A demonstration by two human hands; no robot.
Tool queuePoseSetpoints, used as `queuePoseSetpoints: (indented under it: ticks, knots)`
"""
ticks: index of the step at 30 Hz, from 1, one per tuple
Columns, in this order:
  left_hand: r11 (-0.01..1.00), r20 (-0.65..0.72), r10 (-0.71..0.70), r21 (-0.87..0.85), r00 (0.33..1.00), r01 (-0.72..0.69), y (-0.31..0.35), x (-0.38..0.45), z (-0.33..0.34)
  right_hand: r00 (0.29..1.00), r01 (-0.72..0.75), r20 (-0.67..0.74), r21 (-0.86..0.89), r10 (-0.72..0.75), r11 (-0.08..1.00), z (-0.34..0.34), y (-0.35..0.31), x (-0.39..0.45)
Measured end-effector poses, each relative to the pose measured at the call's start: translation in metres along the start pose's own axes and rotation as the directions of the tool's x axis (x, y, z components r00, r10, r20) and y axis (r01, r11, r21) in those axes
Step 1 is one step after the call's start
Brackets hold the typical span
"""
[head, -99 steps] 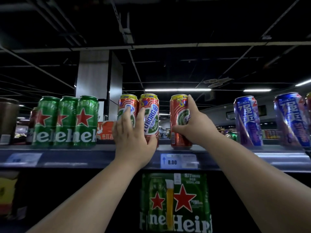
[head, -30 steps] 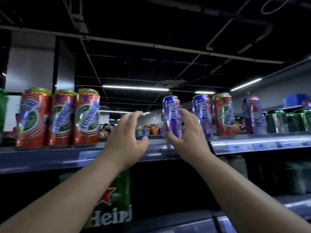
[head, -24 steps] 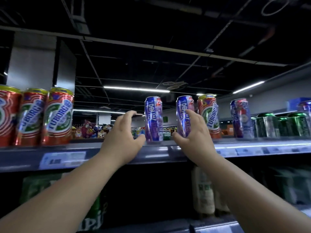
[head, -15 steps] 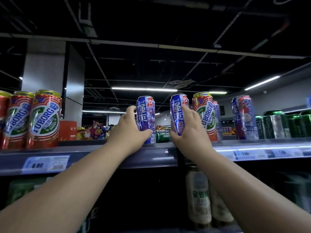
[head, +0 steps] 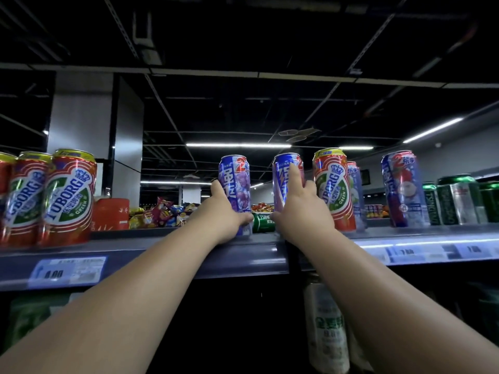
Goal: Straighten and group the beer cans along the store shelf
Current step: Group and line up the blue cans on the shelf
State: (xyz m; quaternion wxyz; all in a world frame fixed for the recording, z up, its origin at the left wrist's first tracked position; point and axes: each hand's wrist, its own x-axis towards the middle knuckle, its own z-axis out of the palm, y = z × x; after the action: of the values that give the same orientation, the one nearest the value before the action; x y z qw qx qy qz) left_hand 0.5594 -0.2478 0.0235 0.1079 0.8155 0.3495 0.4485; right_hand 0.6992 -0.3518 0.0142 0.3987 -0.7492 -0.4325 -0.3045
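Two tall blue cans stand upright near the middle of the grey shelf [head: 167,255]. My left hand [head: 220,211] wraps the lower part of the left blue can [head: 236,176]. My right hand [head: 299,209] grips the right blue can [head: 283,179], index finger up its front. A red Tuborg can [head: 333,184] stands right beside that one, with another blue can [head: 356,190] partly hidden behind it. Further right stands a blue can with an apple picture [head: 402,187]. A group of red Tuborg cans [head: 67,195] stands at the left.
Green Tsingtao cans [head: 456,198] stand at the far right of the shelf. A green can [head: 263,221] lies on its side behind, between my hands. Price labels [head: 67,271] run along the shelf edge. A pale bottle [head: 328,325] stands on the lower shelf.
The view has shifted from the Tuborg group to the blue cans. My left hand has closed onto the left blue can, and my right hand has stayed on the right one.
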Motion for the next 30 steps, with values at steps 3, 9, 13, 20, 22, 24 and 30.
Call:
queuePoseSetpoints:
  ticks: [3, 9, 13, 20, 22, 24, 30]
  knots:
    - [0.999, -0.024, 0.039, -0.028, 0.999, -0.04, -0.004, -0.004, -0.004, 1.0, 0.009, 0.016, 0.073, -0.01, 0.997, 0.001, 0.003, 0.0]
    - [0.985, -0.086, 0.089, -0.14, 0.992, -0.1, -0.009, -0.019, -0.015, 0.992, 0.126, -0.03, 0.392, -0.124, 0.911, -0.003, 0.009, -0.003]
    - [0.969, -0.038, 0.09, -0.227, 0.995, -0.096, -0.01, -0.022, -0.018, 0.99, 0.101, 0.042, 0.453, -0.134, 0.886, -0.008, 0.009, -0.007]
    - [0.987, -0.13, 0.098, -0.117, 0.987, -0.113, -0.013, -0.029, -0.017, 0.985, 0.162, 0.001, 0.362, -0.175, 0.918, -0.004, 0.01, -0.014]
    - [0.99, -0.161, 0.133, -0.018, 0.978, -0.138, -0.013, -0.031, -0.014, 0.981, 0.186, -0.024, 0.394, -0.192, 0.9, -0.004, 0.01, -0.017]
    - [0.984, -0.174, 0.164, 0.092, 0.971, -0.15, -0.01, -0.033, -0.01, 0.978, 0.205, -0.055, 0.411, -0.201, 0.888, -0.006, 0.011, -0.018]
    - [0.955, -0.249, 0.249, 0.222, 0.936, -0.195, 0.0, -0.036, -0.001, 0.912, 0.355, -0.354, 0.429, -0.207, 0.831, -0.024, 0.035, -0.03]
